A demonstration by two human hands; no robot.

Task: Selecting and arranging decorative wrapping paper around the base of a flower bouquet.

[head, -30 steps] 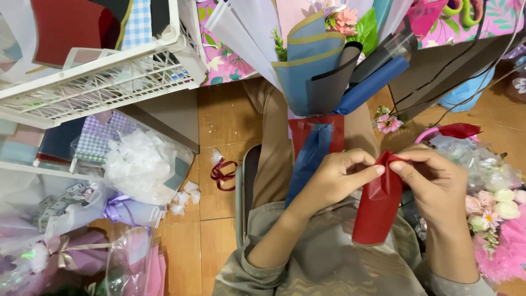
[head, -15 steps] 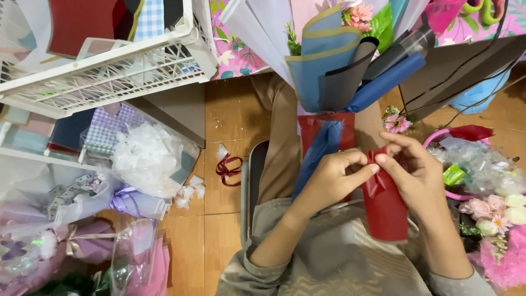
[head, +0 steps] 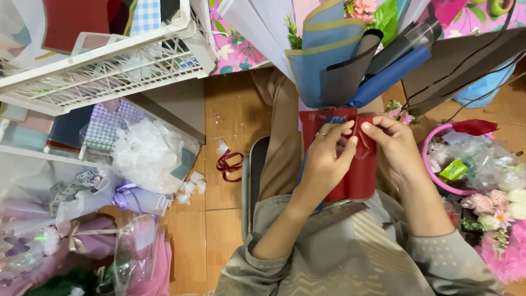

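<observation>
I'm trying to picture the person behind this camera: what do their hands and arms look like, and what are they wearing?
Both hands are bare, without gloves. The left hand has a thin ring on one finger; the right hand shows none. Loose grey-beige sleeves with a faint woven pattern are pushed back, leaving both forearms uncovered.

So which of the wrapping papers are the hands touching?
The shiny red sheet on the lap. Both the left hand and right hand pinch its top edge, while the blue and grey sheets stand untouched beyond it.
</observation>
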